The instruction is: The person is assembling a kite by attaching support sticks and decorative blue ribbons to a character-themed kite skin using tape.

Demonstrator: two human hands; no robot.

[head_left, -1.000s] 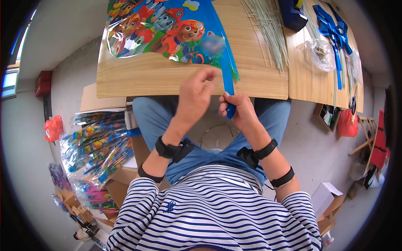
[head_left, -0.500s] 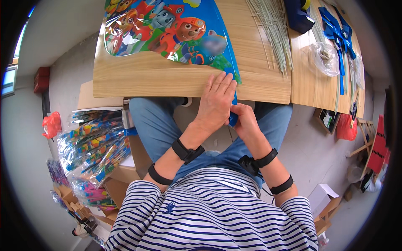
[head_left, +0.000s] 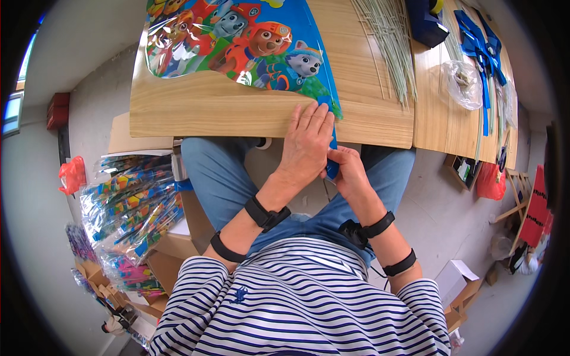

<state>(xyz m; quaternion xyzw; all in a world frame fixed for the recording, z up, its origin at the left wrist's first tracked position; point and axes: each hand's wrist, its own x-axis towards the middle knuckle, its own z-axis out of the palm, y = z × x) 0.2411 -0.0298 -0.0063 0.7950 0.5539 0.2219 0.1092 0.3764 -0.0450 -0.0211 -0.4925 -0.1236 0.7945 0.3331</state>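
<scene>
A glossy plastic sheet (head_left: 237, 44) printed with cartoon dogs on blue and green lies over the wooden table (head_left: 202, 110). Its lower right corner tapers to a blue strip (head_left: 333, 137) that hangs past the table's front edge. My left hand (head_left: 307, 139) lies flat over the strip and the sheet's corner, fingers stretched out and side by side, pressing on the table edge. Just below the edge, my right hand (head_left: 348, 168) is closed, pinching the strip between thumb and fingers. Part of the strip is hidden behind my hands.
Thin pale rods (head_left: 389, 47) lie in a loose bundle to the right, near a dark blue tape dispenser (head_left: 426, 26). Farther right are blue ribbons (head_left: 484, 53) and a clear plastic bag (head_left: 462, 83). Packed printed sheets (head_left: 133, 204) are heaped at lower left by cardboard boxes.
</scene>
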